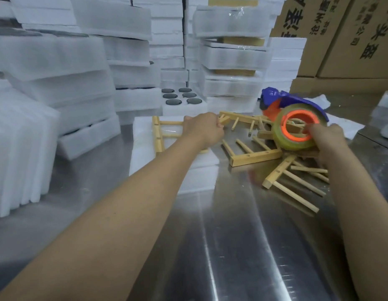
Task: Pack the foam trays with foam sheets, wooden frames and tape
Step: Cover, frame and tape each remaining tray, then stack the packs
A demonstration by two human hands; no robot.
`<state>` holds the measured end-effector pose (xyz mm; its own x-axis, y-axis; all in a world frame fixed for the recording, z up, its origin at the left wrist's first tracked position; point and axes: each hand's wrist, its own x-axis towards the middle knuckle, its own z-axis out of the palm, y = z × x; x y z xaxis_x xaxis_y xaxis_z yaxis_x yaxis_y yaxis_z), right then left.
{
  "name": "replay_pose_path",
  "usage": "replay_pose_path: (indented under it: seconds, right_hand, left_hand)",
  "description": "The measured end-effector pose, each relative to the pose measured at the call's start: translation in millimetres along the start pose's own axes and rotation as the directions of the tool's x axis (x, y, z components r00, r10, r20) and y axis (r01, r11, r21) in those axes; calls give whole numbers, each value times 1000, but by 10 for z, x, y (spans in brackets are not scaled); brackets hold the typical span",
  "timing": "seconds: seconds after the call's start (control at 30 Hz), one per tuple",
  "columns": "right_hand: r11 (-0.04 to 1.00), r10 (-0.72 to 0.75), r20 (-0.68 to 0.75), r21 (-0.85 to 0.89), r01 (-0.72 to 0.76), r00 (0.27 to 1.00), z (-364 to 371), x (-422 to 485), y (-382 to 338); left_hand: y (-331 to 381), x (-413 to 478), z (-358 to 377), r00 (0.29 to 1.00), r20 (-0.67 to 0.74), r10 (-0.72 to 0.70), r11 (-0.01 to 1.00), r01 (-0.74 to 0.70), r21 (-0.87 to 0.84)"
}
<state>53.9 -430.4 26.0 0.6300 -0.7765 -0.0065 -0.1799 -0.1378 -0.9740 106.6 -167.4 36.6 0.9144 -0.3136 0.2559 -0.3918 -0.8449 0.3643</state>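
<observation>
Two bare hands work at the foam tray (143,148) that lies flat on the steel table (232,246), and we place everything else from that tray. On its top rests a wooden frame (159,135). The left hand (202,129) curls its fingers around the frame's right end, at the tray's far right corner.

Just right of the tray we see a loose pile of wooden frames (253,156), their dowels pointing in several directions. Above that pile the right hand (327,142) holds a blue and orange tape dispenser (273,101) loaded with a roll of clear tape (297,129). Its fingers close on the dispenser beside the roll's orange core, though motion blur hides exactly how they lie.

Behind the tray stands another tray with six dark round discs (182,96) set in its pockets, and beyond it rise stacks of packed foam trays (132,51). Left of the tray, foam sheets (19,148) stand on edge. Far right and behind it we see cardboard boxes (340,40).
</observation>
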Motion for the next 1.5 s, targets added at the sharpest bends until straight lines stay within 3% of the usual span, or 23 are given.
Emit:
replay_pose_path:
  seconds: [0.13,0.2,0.27,0.33,0.4,0.47,0.53,0.6,0.67,0.7,0.77,0.8,0.87,0.9,0.97,1.03,1.1,1.17,1.3,1.4,1.5]
  right_hand:
    - [997,79,164,9,-82,983,110,-56,-12]
    - [993,83,154,-91,-69,985,119,-55,14]
    - [926,-69,35,-371,77,997,116,-96,18]
    - [835,-354,-35,-461,300,934,179,-236,-42]
    - [780,-566,-21,-339,526,824,314,-471,-129]
    - [745,-647,39,-178,643,761,484,-705,-182]
    - [766,-635,122,-29,642,763,678,-924,-181]
    - [847,-529,230,206,491,817,886,-1120,-125]
    - [898,-378,368,371,238,850,1062,-1318,-63]
    - [917,-307,432,374,141,848,1120,-1383,-42]
    - [936,-219,570,351,6,792,1155,-1479,-18]
    - [934,-204,638,355,-49,743,1154,-1503,-5]
    - [927,-187,738,350,-132,648,1123,-1550,1]
    - [928,-186,778,339,-152,600,1106,-1567,7]
    - [938,-199,842,311,-151,501,1097,-1601,3]
    - [966,-162,871,235,-104,463,1106,-1635,-28]
    - [986,-111,842,161,-50,528,1131,-1652,-83]
    - [994,-91,797,112,2,597,1187,-1670,-147]
    - [977,-120,752,206,-58,648,1243,-1767,-124]
    - [932,-195,748,343,-118,635,1235,-1859,-27]
    - [808,-280,790,501,-310,546,1255,-1920,18]
  left_hand:
    - [24,-8,-2,998,69,-2,989,-9,149]
    - [23,-9,7,995,98,-3,977,-18,214]
    - [34,-11,23,993,117,-16,964,-16,266]
    - [47,-9,41,993,119,-14,949,-24,314]
    - [54,-3,58,992,126,-18,935,-28,355]
    - [74,2,79,988,150,-41,908,-26,418]
    - [88,16,116,981,170,-96,875,2,485]
    - [113,24,124,972,179,-151,870,45,490]
    - [121,17,118,975,167,-150,907,69,416]
    - [120,2,73,976,164,-141,941,80,329]
    - [105,-34,-106,980,150,-131,991,132,2]
    - [66,-57,-233,978,153,-139,956,173,-238]
    - [-117,-130,-527,984,135,-118,706,179,-685]
    - [-257,-221,-659,991,21,-133,588,96,-803]
    - [-605,-544,-768,926,-257,-276,502,-89,-860]
    - [-961,-877,-645,844,-336,-418,507,-90,-857]
    - [-1164,-1123,-416,882,-210,-422,516,43,-855]
    - [-1195,-1184,-255,947,-38,-318,443,113,-889]
    - [-1172,-1184,-256,960,86,-266,297,166,-940]
    - [-1239,-1190,-245,969,81,-232,241,138,-961]
    - [-1283,-1160,-330,969,25,-247,106,52,-993]
